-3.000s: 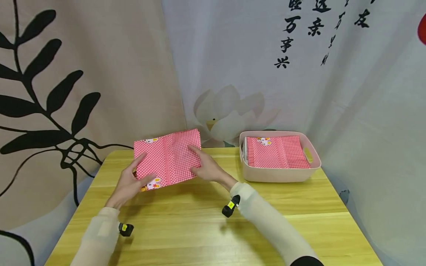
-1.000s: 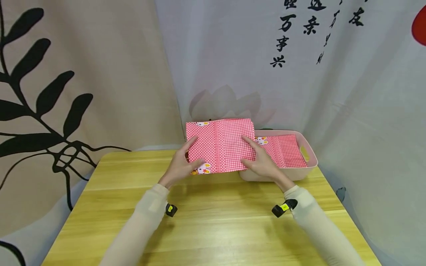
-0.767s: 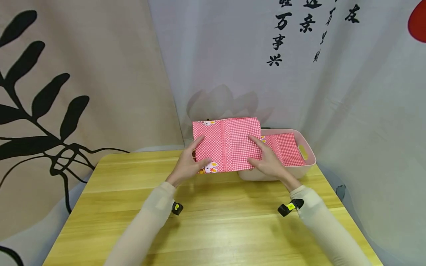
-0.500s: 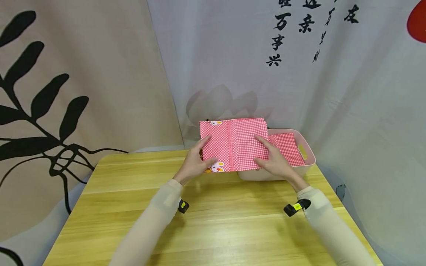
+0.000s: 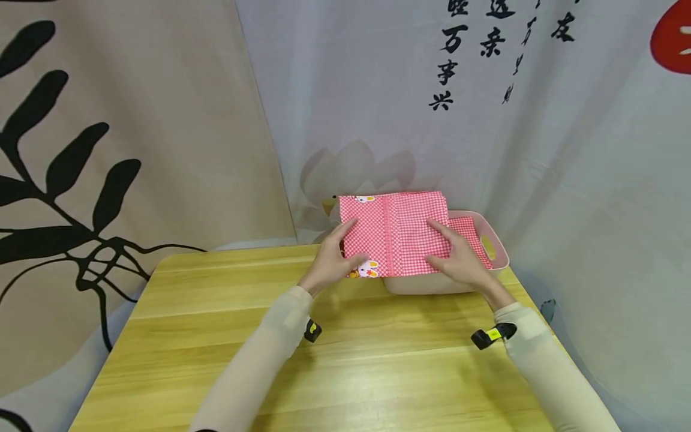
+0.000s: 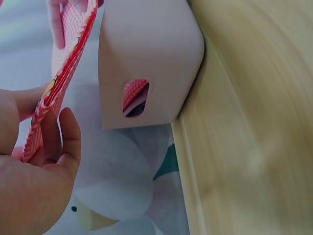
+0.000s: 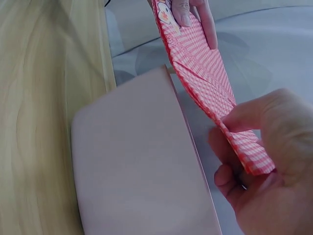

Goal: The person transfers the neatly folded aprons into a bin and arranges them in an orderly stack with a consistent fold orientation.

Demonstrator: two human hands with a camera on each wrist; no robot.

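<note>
A folded red-and-white checked cloth (image 5: pixel 396 234) with rabbit prints is held up in front of the pink bin (image 5: pixel 423 285), overlapping its left part in the head view. My left hand (image 5: pixel 333 259) pinches its left edge, thumb on the near face and the other fingers behind. On the opposite edge, my right hand (image 5: pixel 465 261) holds it the same way. Both wrist views show the cloth as several thin layers, raised above the bin's rim. Another checked cloth (image 5: pixel 468 230) lies inside the bin, mostly hidden behind the held one.
The bin stands at the back right of the wooden table (image 5: pixel 351 366), near its far edge. An oval handle hole (image 6: pixel 136 98) shows in its end wall. Behind the table hangs a printed curtain (image 5: pixel 178 120).
Both hands have carried the folded cloth rightward from the table's left side until it stands before the bin. The right hand has shifted its hold out to the right edge. The view has turned slightly.
</note>
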